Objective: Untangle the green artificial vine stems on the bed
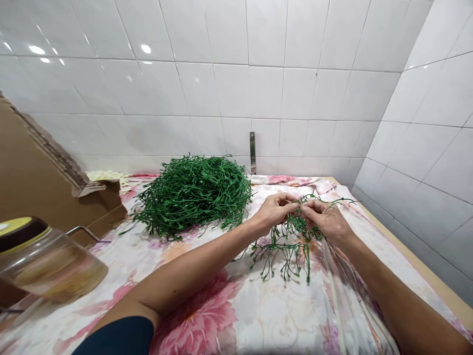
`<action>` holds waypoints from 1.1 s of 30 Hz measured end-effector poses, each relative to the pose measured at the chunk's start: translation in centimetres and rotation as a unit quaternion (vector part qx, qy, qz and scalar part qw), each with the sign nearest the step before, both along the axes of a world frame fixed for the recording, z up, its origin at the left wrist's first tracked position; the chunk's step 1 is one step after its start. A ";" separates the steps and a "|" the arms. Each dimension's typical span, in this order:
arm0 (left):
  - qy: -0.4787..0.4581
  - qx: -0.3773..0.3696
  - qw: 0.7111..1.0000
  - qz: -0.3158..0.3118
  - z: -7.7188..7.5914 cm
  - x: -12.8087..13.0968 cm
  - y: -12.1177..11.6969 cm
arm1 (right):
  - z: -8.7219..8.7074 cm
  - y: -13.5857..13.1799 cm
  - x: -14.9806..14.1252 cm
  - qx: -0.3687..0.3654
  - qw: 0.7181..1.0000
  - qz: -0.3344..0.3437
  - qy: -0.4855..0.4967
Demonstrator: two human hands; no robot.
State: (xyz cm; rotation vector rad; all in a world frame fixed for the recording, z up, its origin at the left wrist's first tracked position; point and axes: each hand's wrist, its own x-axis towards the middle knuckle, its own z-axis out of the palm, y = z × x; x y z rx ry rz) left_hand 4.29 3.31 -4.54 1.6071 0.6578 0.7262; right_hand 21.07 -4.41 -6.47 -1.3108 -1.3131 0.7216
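My left hand (279, 209) and my right hand (323, 217) meet at the right of the cloth, fingers pinched together on thin green artificial plant stems (286, 251). The stems branch into fine sprigs with small bud-like tips. Some hang down over the cloth below my hands, and a few stick out to the right past my right fingers. Exactly which stem sits in each pinch is hidden by the fingers. To the left of my left hand lies a big tangled heap of the same green stems (195, 195).
A floral cloth (258, 315) covers the table. On the left stand a clear jar (59, 266) with a yellow and dark lid and a torn cardboard box (40, 167). Pale pieces (107, 176) lie behind the box. A metal bracket (253, 153) is fixed to the white tiled wall (229, 88).
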 end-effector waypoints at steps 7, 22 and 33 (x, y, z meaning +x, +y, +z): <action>0.106 0.384 0.917 0.022 -0.2 -0.7 0.3 | -0.4 0.0 0.7 0.007 0.977 -0.109 -0.180; 0.012 0.256 0.966 0.019 0.5 -0.3 -1.0 | 0.8 -0.4 1.2 -0.038 0.993 0.113 0.014; -0.071 0.018 0.993 -0.090 0.5 0.0 0.0 | 1.0 -0.7 0.6 -0.017 0.997 0.073 -0.017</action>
